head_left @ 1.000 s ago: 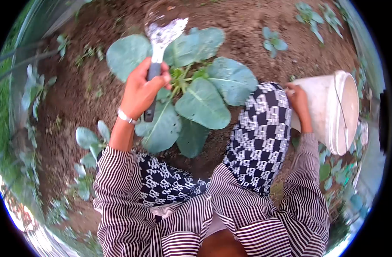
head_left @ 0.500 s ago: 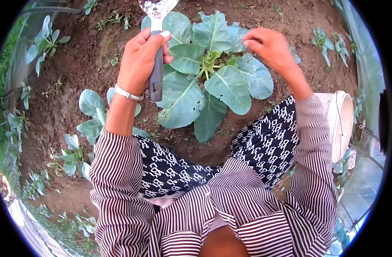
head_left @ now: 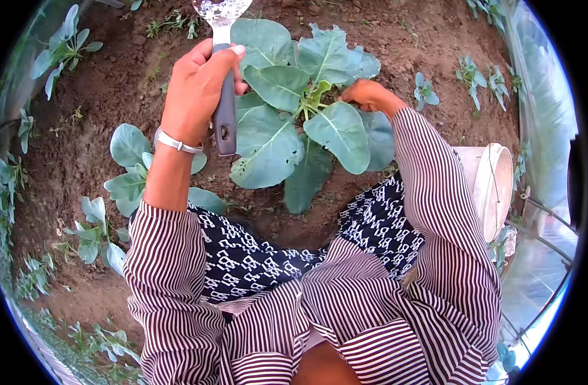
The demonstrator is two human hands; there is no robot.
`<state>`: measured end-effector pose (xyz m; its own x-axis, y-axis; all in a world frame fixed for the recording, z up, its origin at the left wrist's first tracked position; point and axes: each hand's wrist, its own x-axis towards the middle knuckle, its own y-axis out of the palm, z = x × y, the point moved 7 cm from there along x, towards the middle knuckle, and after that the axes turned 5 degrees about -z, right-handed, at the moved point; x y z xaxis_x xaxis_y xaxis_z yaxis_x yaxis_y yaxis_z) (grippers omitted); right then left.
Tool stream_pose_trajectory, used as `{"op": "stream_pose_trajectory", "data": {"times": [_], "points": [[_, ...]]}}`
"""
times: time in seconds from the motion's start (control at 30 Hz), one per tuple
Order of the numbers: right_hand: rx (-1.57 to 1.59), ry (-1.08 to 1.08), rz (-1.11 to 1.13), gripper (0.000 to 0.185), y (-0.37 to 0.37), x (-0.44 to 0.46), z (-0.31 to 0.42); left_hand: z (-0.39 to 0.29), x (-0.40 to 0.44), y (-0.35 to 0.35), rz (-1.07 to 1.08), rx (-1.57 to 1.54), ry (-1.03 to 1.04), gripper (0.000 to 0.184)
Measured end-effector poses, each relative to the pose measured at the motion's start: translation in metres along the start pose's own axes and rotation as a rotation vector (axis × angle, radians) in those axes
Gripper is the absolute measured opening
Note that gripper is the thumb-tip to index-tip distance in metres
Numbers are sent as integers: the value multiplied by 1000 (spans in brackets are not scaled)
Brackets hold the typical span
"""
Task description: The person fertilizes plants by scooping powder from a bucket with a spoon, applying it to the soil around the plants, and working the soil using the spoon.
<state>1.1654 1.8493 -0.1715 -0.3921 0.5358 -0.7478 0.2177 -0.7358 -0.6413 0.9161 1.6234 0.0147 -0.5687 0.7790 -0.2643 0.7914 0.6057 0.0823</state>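
Around both hands spreads brown soil (head_left: pixel 429 42), and between them stands a broad leafy plant (head_left: pixel 316 96), its blue-green leaves pitted with small holes and fanning outward from a yellow-green heart. Beyond the right forearm sits a whitish bucket (head_left: pixel 485 173), partly hidden by the sleeve; what it holds cannot be made out. The left hand (head_left: pixel 201 90) is wrapped around a grey-handled tool (head_left: pixel 225 106), thumb laid along the handle; its pale, speckled head points away from the person, the long axis running back towards the wrist. The right hand (head_left: pixel 369 96) curls in among the plant's leaves, fingertips hidden, so whether it pinches anything cannot be told. A white wristband (head_left: pixel 178 144) circles the left wrist.
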Motion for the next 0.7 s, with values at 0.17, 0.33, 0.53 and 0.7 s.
{"op": "stream_pose_trajectory", "data": {"times": [0.17,0.33,0.53,0.7], "points": [[118,189,16,26,-23,-31,-26,4,3,0,-1,-16,-16,19],[-398,-464,-383,35,-30,-2,-30,5,6,7,17,-24,-7,20],[50,-362,-361,41,-8,5,30,4,7,12,21,34,-18,18],[479,-401,-198,22,-13,13,12,8,5,5,19,33,-8,18]]}}
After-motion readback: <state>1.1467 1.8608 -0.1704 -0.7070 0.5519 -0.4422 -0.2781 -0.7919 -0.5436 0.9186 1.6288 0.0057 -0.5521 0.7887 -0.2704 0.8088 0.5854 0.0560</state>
